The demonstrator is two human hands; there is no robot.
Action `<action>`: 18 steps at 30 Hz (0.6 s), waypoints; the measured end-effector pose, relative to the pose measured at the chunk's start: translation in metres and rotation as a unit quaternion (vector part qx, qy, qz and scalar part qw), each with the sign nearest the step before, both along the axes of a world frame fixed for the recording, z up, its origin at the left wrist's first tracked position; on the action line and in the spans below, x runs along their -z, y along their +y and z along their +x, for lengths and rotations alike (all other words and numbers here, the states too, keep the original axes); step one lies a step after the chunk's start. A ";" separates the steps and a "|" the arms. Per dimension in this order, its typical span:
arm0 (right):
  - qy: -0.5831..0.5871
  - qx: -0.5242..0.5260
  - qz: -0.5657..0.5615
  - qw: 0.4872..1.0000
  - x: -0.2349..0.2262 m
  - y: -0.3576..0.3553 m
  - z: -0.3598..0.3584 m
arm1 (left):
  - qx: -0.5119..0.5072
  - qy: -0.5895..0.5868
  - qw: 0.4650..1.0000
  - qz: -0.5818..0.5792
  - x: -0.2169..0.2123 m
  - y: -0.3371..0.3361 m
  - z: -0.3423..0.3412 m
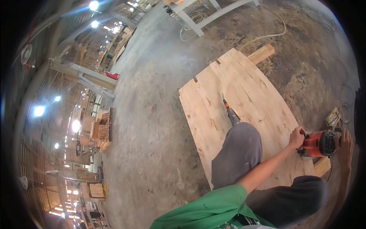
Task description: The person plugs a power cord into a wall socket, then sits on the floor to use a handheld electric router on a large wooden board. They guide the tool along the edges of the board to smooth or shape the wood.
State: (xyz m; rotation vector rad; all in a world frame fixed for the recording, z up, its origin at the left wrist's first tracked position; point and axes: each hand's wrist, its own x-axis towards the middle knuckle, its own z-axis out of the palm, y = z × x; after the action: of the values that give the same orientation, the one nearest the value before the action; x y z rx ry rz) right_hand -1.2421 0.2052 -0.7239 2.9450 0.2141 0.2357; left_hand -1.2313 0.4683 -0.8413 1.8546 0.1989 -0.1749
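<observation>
At the right edge of a large pale wooden panel (251, 103) sits a red and black router (314, 144), upright on the wood. My left hand (297, 138) is closed round the dark knob on its left side. On the far side of it, my right hand (345, 143) is wrapped about the opposite handle, partly in shadow near the picture's rim. The router's bit and the cut below it are hidden. On the panel, beside my bent knee, lies a slim dark tool (231, 113) with an orange ring and a thin hose.
Wooden blocks (262, 53) stick out under the panel's far end and near the router (322, 166). A pale hose (274, 35) runs over the concrete floor toward a grey metal frame (198, 29). Stacked timber (103, 129) stands far left. Two notches cut the panel's far edge.
</observation>
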 end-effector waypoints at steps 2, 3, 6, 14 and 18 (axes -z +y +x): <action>-0.049 -0.105 -0.086 0.989 -0.019 -0.047 -0.011 | 0.012 0.000 1.000 -0.009 -0.016 -0.027 0.012; -0.049 -0.110 -0.048 0.992 -0.019 -0.024 -0.007 | 0.000 -0.009 1.000 0.025 0.003 -0.009 0.013; 0.018 0.000 -0.069 0.997 -0.029 0.009 -0.018 | 0.075 0.104 0.986 -0.105 0.011 -0.032 0.001; 0.183 0.076 0.070 0.978 -0.097 0.038 0.008 | 0.073 0.048 0.989 -0.123 0.007 -0.010 0.008; 0.157 -0.081 0.106 0.979 -0.092 0.022 -0.007 | 0.079 0.068 0.987 -0.126 0.002 -0.006 0.004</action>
State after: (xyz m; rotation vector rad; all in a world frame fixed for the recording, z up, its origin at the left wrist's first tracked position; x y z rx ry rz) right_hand -1.2493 0.2267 -0.6322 3.1649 0.5025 -0.2023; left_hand -1.2270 0.4625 -0.8432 1.6069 0.1169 -0.4185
